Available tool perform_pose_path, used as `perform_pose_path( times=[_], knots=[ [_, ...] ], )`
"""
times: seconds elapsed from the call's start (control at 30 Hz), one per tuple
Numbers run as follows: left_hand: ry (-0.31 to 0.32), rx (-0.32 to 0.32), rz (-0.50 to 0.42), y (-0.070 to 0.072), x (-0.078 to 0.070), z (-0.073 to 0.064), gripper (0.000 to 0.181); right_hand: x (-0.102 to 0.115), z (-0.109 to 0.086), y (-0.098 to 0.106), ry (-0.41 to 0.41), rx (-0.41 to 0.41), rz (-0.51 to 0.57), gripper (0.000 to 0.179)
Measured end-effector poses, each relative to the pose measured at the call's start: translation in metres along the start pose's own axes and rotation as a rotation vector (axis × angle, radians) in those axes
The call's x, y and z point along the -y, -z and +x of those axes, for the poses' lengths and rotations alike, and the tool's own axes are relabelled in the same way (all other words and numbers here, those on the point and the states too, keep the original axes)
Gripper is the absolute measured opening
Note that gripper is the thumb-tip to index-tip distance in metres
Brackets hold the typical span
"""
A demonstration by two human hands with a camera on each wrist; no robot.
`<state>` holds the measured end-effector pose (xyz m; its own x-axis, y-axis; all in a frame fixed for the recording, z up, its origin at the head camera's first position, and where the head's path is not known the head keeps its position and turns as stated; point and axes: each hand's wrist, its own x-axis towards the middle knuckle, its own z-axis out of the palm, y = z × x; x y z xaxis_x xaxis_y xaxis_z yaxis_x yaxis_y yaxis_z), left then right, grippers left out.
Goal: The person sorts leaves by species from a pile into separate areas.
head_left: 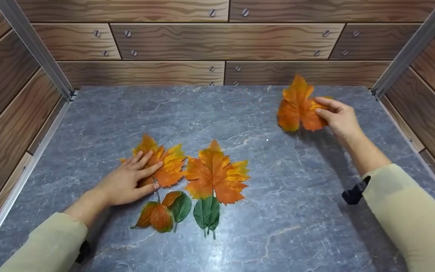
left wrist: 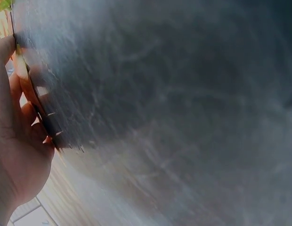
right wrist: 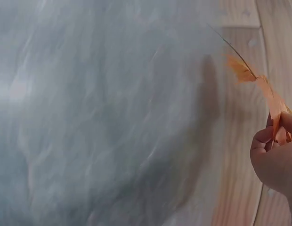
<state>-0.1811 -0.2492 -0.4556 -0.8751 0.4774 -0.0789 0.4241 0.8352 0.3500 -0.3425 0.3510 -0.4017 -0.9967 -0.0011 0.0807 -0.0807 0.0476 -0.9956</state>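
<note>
My right hand (head_left: 342, 117) pinches an orange maple leaf (head_left: 296, 107) by its right edge, at the back right over the table. In the right wrist view this leaf (right wrist: 273, 99) appears edge-on, its thin stem pointing away from the fingers. My left hand (head_left: 128, 181) rests with spread fingers on another orange maple leaf (head_left: 168, 166), partly covering it. Beside that one lies a third orange maple leaf (head_left: 217, 173). Below them are small red-green leaves (head_left: 161, 217), a green leaf (head_left: 182, 207) and a cluster of green leaves (head_left: 207, 213).
The grey marbled tabletop (head_left: 278, 226) carries all the leaves. Wood-patterned panels (head_left: 225, 41) stand behind it and at both sides, with metal posts (head_left: 36, 49) at the back corners.
</note>
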Motion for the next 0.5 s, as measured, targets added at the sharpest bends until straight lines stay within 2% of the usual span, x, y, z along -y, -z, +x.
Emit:
perform_pose_path(
  times=[0.27, 0.4, 0.5],
  knots=[
    [0.006, 0.002, -0.018, 0.000, 0.001, -0.002, 0.072, -0.029, 0.008, 0.025, -0.060, -0.020, -0.149, 0.044],
    [0.004, 0.008, -0.013, -0.001, 0.001, -0.001, 0.072, -0.036, 0.011, 0.032, -0.084, -0.020, -0.239, 0.047],
    [-0.001, 0.010, -0.004, 0.000, 0.001, 0.001, 0.072, -0.039, 0.011, 0.036, -0.104, -0.018, -0.348, 0.049]
  ],
)
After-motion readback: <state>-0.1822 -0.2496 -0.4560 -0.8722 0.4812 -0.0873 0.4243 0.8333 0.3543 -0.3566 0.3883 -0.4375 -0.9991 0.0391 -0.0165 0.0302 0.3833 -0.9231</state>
